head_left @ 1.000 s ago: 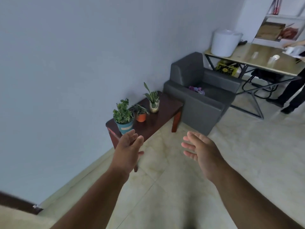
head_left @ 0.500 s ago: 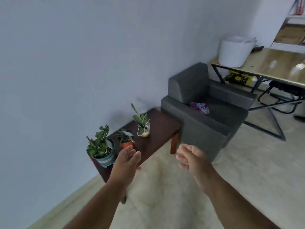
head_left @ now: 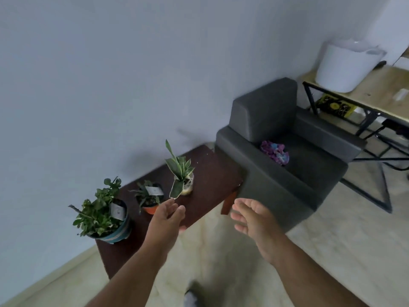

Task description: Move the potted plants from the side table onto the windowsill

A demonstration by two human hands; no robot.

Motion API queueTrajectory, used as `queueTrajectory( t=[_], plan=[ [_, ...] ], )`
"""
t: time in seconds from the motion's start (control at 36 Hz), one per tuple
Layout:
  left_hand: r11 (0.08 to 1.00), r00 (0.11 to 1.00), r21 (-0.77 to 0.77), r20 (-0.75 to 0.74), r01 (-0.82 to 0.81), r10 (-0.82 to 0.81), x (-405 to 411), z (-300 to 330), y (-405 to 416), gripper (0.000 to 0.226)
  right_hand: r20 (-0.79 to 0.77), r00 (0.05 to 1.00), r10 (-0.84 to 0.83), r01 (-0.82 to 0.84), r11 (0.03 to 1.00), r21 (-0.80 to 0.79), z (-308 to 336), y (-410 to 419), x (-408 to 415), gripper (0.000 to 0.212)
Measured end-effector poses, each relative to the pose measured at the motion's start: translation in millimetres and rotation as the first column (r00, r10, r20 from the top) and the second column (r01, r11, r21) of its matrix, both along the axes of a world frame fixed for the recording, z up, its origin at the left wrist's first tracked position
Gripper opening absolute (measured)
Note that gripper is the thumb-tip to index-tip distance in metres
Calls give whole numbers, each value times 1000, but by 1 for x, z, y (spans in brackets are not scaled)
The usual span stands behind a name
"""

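Note:
A dark wooden side table [head_left: 210, 173] stands against the grey wall. It carries three potted plants: a leafy one in a teal striped pot [head_left: 115, 232] at the near end, a small one in an orange pot [head_left: 150, 209] in the middle, and a spiky one in a pale pot [head_left: 187, 187] beyond. My left hand [head_left: 166, 220] hovers open over the table's front edge, just in front of the orange pot and touching nothing. My right hand [head_left: 254, 218] is open in the air to the right, off the table's corner. No windowsill is in view.
A grey armchair [head_left: 287, 165] with a purple item [head_left: 275, 151] on its seat stands right beside the table's far end. Farther right is a metal-framed desk [head_left: 376, 89] bearing a white bucket [head_left: 345, 65]. Pale tiled floor [head_left: 332, 251] lies below my arms.
I have come closer to the side table, and the view has tilted down. Both open hands have reached forward; the left one is now over the table's front edge.

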State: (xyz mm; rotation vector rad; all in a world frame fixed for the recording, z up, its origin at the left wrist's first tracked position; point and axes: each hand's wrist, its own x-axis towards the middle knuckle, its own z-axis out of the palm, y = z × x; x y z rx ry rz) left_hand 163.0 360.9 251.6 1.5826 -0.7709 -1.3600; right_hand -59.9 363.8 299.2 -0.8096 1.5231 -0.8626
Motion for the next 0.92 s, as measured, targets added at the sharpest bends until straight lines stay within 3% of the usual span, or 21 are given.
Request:
queueTrajectory(
  t=[0.31, 0.58, 0.92],
  plan=[
    [986, 992, 139, -78, -93, 104, -14, -63, -93, 50, -115, 983, 140, -128, 986, 103, -32, -123, -2, 39],
    [958, 979, 218, -31, -189, 200, -45, -98, -152, 50, -69, 953, 295, -278, 941, 192, -93, -225, 6, 43],
    [827, 909, 395, 58, -401, 413, -87, -188, -222, 53, -6, 871, 492, -470, 836, 284, -201, -348, 13, 37]
  ],
)
